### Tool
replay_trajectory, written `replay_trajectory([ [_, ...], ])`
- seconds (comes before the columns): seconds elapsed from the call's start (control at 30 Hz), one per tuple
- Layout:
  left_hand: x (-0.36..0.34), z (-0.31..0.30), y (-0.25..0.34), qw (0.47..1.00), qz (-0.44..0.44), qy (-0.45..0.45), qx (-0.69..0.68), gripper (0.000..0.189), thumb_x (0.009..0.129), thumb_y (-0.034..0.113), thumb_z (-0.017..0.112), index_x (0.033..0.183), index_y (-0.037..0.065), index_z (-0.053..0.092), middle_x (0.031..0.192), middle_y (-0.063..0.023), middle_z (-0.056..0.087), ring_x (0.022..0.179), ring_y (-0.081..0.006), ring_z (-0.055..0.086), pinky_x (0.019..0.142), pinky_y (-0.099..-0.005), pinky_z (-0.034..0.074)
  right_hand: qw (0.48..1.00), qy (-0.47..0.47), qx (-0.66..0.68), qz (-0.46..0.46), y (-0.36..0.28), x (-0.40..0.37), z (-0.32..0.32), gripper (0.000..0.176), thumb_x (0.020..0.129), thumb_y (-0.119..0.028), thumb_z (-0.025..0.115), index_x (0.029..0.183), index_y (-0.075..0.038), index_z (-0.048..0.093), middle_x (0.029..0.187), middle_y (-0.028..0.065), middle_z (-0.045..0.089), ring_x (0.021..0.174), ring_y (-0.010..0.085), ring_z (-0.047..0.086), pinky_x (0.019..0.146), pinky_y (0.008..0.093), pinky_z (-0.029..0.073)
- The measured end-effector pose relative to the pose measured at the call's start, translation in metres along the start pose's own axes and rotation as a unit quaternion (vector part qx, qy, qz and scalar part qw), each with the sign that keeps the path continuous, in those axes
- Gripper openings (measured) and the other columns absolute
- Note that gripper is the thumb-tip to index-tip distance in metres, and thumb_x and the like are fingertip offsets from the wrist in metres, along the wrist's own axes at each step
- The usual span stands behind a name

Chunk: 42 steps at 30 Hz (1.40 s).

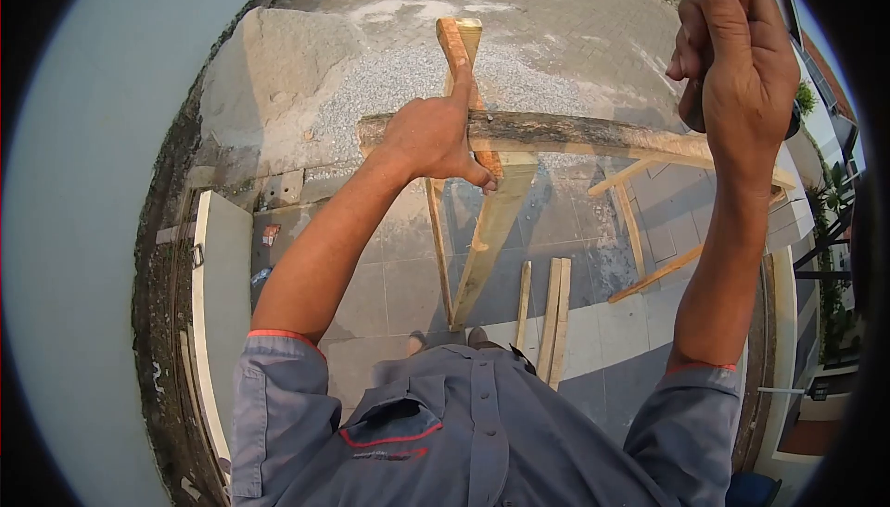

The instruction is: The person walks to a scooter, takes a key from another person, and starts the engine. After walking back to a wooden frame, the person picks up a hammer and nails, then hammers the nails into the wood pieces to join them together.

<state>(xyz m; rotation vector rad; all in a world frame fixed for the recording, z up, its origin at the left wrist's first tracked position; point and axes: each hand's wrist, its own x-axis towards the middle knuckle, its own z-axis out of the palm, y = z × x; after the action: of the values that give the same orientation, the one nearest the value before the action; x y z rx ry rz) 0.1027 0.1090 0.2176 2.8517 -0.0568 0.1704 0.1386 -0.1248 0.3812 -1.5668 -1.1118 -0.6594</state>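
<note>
A long wooden plank (593, 136) with a dark, rough bark edge lies crosswise over an upright-looking timber frame. My left hand (428, 141) grips this plank near its left end, thumb on the near side and index finger stretched toward the far side. Under the hand, a reddish wooden strip (451, 39) runs along a pale beam (501, 220). High at the upper right, my right hand (742, 57) is raised above the plank's right part. Its fingers are closed around a dark object, mostly hidden by the hand and cut off by the frame edge.
Gravel (371, 90) is spread on the paving beyond the frame, beside a large sand-coloured mound (269, 71). Loose wooden sticks (554, 312) lie near my feet. Another wooden frame (630, 229) stands to the right. A pale panel (222, 303) is at the left by the wall.
</note>
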Motion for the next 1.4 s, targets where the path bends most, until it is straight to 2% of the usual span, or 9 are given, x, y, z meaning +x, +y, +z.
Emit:
replay_trajectory([
  [0.13, 0.000, -0.003, 0.001, 1.000, 0.000, 0.009, 0.004, 0.150, 0.046, 0.054, 0.091, 0.148, -0.018, 0.009, 0.090, -0.0247, 0.070, 0.081, -0.0358, 0.072, 0.071, -0.0370, 0.060, 0.990, 0.007, -0.137, 0.012, 0.046, -0.058, 0.029, 0.027, 0.101, -0.026, 0.059, 0.092, -0.001, 0.059, 0.063, 0.0108, 0.057, 0.059, 0.0183, 0.059, 0.054, 0.0360, 0.048],
  [0.2, 0.000, -0.010, 0.006, 0.999, -0.018, -0.034, -0.013, 0.147, 0.049, 0.055, 0.089, 0.150, -0.016, 0.009, 0.092, -0.0289, 0.068, 0.086, -0.0407, 0.070, 0.075, -0.0404, 0.058, 0.864, -0.362, -0.329, 0.121, 0.076, -0.099, 0.038, 0.024, 0.101, -0.024, 0.059, 0.097, 0.000, 0.060, 0.059, 0.0102, 0.055, 0.059, 0.0181, 0.059, 0.054, 0.0354, 0.046],
  [0.53, -0.002, -0.005, 0.003, 1.000, -0.020, -0.016, 0.005, 0.152, 0.044, 0.056, 0.091, 0.151, -0.014, 0.009, 0.088, -0.0234, 0.071, 0.080, -0.0352, 0.072, 0.072, -0.0363, 0.059, 0.992, 0.110, -0.064, 0.012, 0.030, -0.033, 0.020, 0.027, 0.105, -0.029, 0.052, 0.107, -0.002, 0.057, 0.070, 0.0001, 0.054, 0.051, 0.0057, 0.049, 0.044, 0.0245, 0.044],
  [0.63, -0.003, -0.002, 0.002, 0.999, -0.013, -0.023, -0.023, 0.151, 0.047, 0.057, 0.089, 0.151, -0.014, 0.006, 0.089, -0.0285, 0.068, 0.085, -0.0415, 0.070, 0.074, -0.0405, 0.058, 0.835, -0.404, -0.324, 0.186, 0.070, -0.097, 0.035, 0.027, 0.102, -0.028, 0.058, 0.103, -0.001, 0.057, 0.069, 0.0045, 0.055, 0.058, 0.0130, 0.049, 0.060, 0.0338, 0.046],
  [0.97, 0.000, -0.002, -0.001, 1.000, -0.014, -0.011, -0.019, 0.151, 0.046, 0.055, 0.091, 0.151, -0.015, 0.007, 0.091, -0.0291, 0.068, 0.087, -0.0404, 0.071, 0.077, -0.0404, 0.058, 0.982, 0.062, -0.177, 0.025, 0.035, -0.051, 0.027, 0.022, 0.101, -0.025, 0.058, 0.102, -0.003, 0.055, 0.061, 0.0056, 0.054, 0.056, 0.0184, 0.055, 0.058, 0.0392, 0.044],
  [1.03, 0.000, -0.002, -0.001, 1.000, -0.006, -0.004, -0.022, 0.151, 0.047, 0.055, 0.091, 0.151, -0.015, 0.007, 0.091, -0.0292, 0.068, 0.087, -0.0405, 0.071, 0.077, -0.0406, 0.058, 0.861, -0.349, -0.338, 0.151, 0.043, -0.083, 0.034, 0.021, 0.099, -0.022, 0.061, 0.105, -0.003, 0.053, 0.064, 0.0151, 0.059, 0.057, 0.0290, 0.059, 0.059, 0.0434, 0.044],
  [1.13, 0.001, -0.006, -0.002, 1.000, -0.016, -0.009, -0.018, 0.151, 0.046, 0.056, 0.091, 0.151, -0.014, 0.008, 0.090, -0.0287, 0.069, 0.088, -0.0412, 0.071, 0.077, -0.0410, 0.058, 0.867, -0.377, -0.275, 0.177, 0.046, -0.069, 0.026, 0.022, 0.095, -0.020, 0.063, 0.102, -0.001, 0.052, 0.070, 0.0257, 0.065, 0.071, 0.0465, 0.065, 0.066, 0.0519, 0.050],
  [1.3, 0.000, -0.005, 0.000, 1.000, -0.011, -0.021, -0.011, 0.150, 0.047, 0.058, 0.091, 0.153, -0.010, 0.009, 0.091, -0.0278, 0.069, 0.089, -0.0429, 0.070, 0.079, -0.0419, 0.058, 0.932, -0.165, -0.241, 0.213, 0.054, -0.087, 0.044, 0.024, 0.095, -0.022, 0.061, 0.099, 0.000, 0.055, 0.068, 0.0253, 0.064, 0.074, 0.0439, 0.067, 0.068, 0.0527, 0.048],
  [1.4, 0.002, -0.004, -0.003, 1.000, -0.004, -0.024, -0.009, 0.149, 0.047, 0.057, 0.090, 0.153, -0.010, 0.010, 0.095, -0.0278, 0.070, 0.091, -0.0431, 0.070, 0.081, -0.0421, 0.058, 0.872, -0.358, -0.291, 0.163, 0.062, -0.102, 0.039, 0.025, 0.096, -0.023, 0.062, 0.103, 0.001, 0.055, 0.073, 0.0246, 0.067, 0.073, 0.0428, 0.067, 0.065, 0.0506, 0.048],
])
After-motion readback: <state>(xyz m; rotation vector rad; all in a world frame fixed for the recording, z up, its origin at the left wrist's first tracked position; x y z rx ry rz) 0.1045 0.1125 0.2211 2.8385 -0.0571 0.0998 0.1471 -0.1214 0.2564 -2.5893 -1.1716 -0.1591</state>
